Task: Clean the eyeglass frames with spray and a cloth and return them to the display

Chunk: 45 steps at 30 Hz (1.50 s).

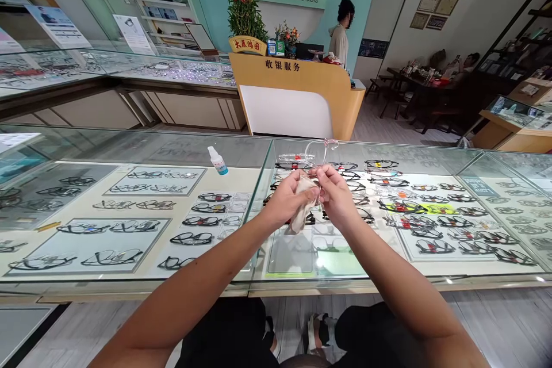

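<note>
My left hand (288, 198) is closed on a pale cleaning cloth (298, 222), whose loose end hangs below my fingers. Pinched in my right hand (338, 198), close beside it, is a pair of eyeglasses (325, 150) with clear, pinkish frames. Their temples stick up and away from me above my fingertips. The cloth and my fingers cover most of the lenses. Both hands are over the glass display counter (263, 207). To their left, a small spray bottle (218, 162) with a white top and blue liquid stands on the glass.
Rows of eyeglasses (401, 207) lie inside the counter, with more frames on grey trays (157, 181) at the left. Across the aisle stands a wooden cashier desk (297, 72), with a person (340, 40) behind it. Another display case (172, 77) runs along the left.
</note>
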Each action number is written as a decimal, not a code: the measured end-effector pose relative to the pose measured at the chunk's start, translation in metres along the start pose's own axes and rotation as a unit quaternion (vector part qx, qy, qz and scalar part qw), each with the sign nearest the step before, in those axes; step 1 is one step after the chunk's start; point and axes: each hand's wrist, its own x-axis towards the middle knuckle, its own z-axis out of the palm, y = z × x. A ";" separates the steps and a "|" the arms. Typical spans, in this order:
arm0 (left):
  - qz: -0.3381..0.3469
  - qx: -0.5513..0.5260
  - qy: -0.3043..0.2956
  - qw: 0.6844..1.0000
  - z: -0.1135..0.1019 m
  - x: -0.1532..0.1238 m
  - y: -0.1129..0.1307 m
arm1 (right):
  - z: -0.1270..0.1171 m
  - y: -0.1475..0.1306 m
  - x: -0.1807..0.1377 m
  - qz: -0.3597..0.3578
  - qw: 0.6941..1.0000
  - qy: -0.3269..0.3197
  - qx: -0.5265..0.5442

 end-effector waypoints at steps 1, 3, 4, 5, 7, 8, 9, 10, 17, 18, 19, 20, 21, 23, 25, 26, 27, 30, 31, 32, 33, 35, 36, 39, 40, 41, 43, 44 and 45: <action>0.000 -0.003 0.011 1.000 0.002 -0.001 0.001 | 0.002 0.002 -0.001 -0.002 1.000 -0.006 -0.004; -0.003 -0.005 0.032 0.999 0.004 -0.001 0.001 | 0.005 0.004 -0.004 -0.007 1.000 -0.020 -0.007; -0.007 -0.002 0.038 0.999 0.004 -0.001 0.002 | 0.006 0.004 -0.005 -0.009 1.000 -0.029 -0.006; -0.011 0.004 0.042 0.999 0.003 -0.001 0.002 | 0.006 0.003 -0.005 -0.012 0.999 -0.035 -0.007; -0.003 0.029 0.045 0.999 0.001 0.000 0.002 | 0.004 -0.002 -0.005 -0.021 0.999 -0.031 -0.013; 0.008 0.046 0.045 0.998 -0.001 0.001 0.002 | 0.002 -0.006 -0.004 -0.027 0.999 -0.022 -0.017; 0.019 0.062 0.044 0.997 -0.004 0.003 0.003 | 0.000 -0.011 -0.003 -0.035 0.999 -0.007 -0.019; 0.027 0.072 0.045 0.996 -0.007 0.004 0.004 | -0.003 -0.015 -0.001 -0.040 0.999 0.003 -0.017; 0.107 0.111 0.146 0.977 -0.045 0.016 0.025 | -0.016 -0.032 0.007 -0.042 0.999 0.001 0.009; 0.131 0.126 0.163 0.970 -0.052 0.019 0.027 | -0.016 -0.031 0.008 -0.038 0.999 0.000 0.007; 0.151 0.142 0.182 0.961 -0.059 0.021 0.029 | -0.016 -0.031 0.008 -0.036 0.999 -0.002 0.001; 0.167 0.159 0.201 0.952 -0.066 0.023 0.031 | -0.016 -0.030 0.008 -0.034 0.999 -0.003 -0.006; 0.177 0.174 0.220 0.943 -0.072 0.025 0.033 | -0.016 -0.030 0.008 -0.033 0.999 -0.005 -0.014; 0.186 0.190 0.258 0.929 -0.083 0.029 0.035 | -0.016 -0.029 0.008 -0.029 0.999 -0.008 -0.023; 0.184 0.158 0.286 0.927 -0.091 0.032 0.038 | -0.017 -0.028 0.008 -0.027 0.999 -0.009 -0.024; 0.179 0.122 0.288 0.933 -0.092 0.034 0.039 | -0.017 -0.028 0.008 -0.027 0.999 -0.008 -0.024; 0.172 0.079 0.280 0.941 -0.093 0.034 0.041 | -0.017 -0.027 0.009 -0.029 0.999 -0.006 -0.025; 0.131 -0.014 0.220 0.966 -0.084 0.032 0.042 | -0.017 -0.026 0.010 -0.044 0.999 0.004 -0.025; 0.115 -0.023 0.198 0.973 -0.079 0.031 0.042 | -0.017 -0.025 0.010 -0.049 0.998 0.009 -0.024; 0.098 -0.023 0.175 0.979 -0.073 0.029 0.041 | -0.017 -0.025 0.010 -0.054 0.998 0.014 -0.023; 0.079 -0.017 0.152 0.985 -0.067 0.026 0.039 | -0.017 -0.025 0.010 -0.058 0.998 0.018 -0.023; 0.050 0.005 0.114 0.992 -0.058 0.022 0.034 | -0.016 -0.025 0.010 -0.065 0.997 0.026 -0.027; 0.040 0.019 0.102 0.994 -0.055 0.021 0.031 | -0.016 -0.025 0.010 -0.069 0.997 0.029 -0.032; 0.045 0.070 0.114 0.990 -0.049 0.019 0.023 | -0.016 -0.024 0.010 -0.080 0.995 0.036 -0.051; 0.057 0.092 0.128 0.986 -0.047 0.018 0.021 | -0.017 -0.023 0.011 -0.083 0.994 0.038 -0.058; 0.075 0.118 0.146 0.979 -0.045 0.017 0.019 | -0.017 -0.021 0.011 -0.086 0.993 0.040 -0.065; 0.126 0.167 0.189 0.959 -0.038 0.013 0.016 | -0.018 -0.016 0.012 -0.092 0.992 0.040 -0.076; 0.150 0.188 0.208 0.948 -0.034 0.011 0.015 | -0.018 -0.013 0.012 -0.094 0.992 0.038 -0.081; 0.171 0.203 0.223 0.938 -0.029 0.008 0.013 | -0.018 -0.010 0.012 -0.095 0.991 0.037 -0.086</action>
